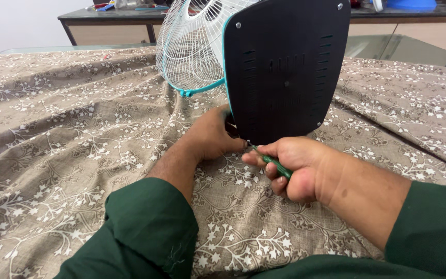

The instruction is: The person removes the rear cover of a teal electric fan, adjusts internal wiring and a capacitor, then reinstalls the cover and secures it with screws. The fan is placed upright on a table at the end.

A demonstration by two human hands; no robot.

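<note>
Two hands work at the bottom edge of a table fan's black back panel.

The table fan (pixel 264 62) lies on a brown cloth (pixel 68 144) patterned with white branches, its black vented back panel (pixel 287 67) facing the camera and its white wire grille (pixel 192 46) with teal rim behind. The right hand (pixel 295 168) has its fingers clenched round a green-handled screwdriver (pixel 274 165), the tip meeting the panel's lower corner. The left hand (pixel 210 137) rests against the panel's bottom edge; whether its fingers grip anything cannot be told.
</note>
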